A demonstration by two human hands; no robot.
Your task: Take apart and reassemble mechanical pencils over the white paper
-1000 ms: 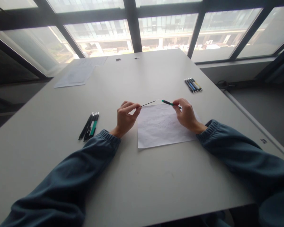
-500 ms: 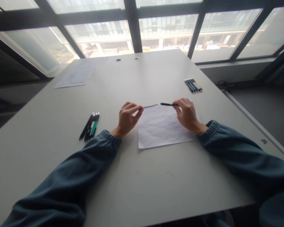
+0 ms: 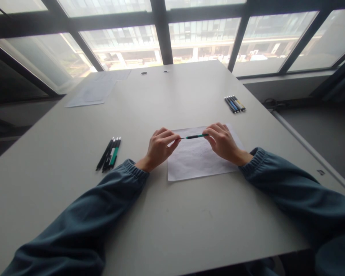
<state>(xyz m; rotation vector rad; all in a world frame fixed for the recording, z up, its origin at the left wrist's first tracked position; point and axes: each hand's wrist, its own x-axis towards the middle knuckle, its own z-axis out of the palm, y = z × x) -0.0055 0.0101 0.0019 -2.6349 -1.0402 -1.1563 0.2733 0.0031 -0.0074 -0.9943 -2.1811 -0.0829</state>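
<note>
Above printer-paper sheet point(image 3: 189, 165): black-and-green pen barrel point(image 3: 196, 136), pinched at one end between thumb and fingers of right hand point(image 3: 222, 143); slim black refill point(image 3: 183, 138), pinched between thumb and fingertips of left hand point(image 3: 162, 147), in line with and meeting barrel's opposite end. Beside left sleeve point(image 3: 103, 199), on white table point(image 3: 166, 226): cluster of black and green pens point(image 3: 114, 154). Farther off, toward right edge: row of pens point(image 3: 235, 104).

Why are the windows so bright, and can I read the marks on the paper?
Head view: daylight glare washes out the windows; head view: marks on the paper are too faint to read; head view: the held green pen looks soft, without readable lettering.
</note>
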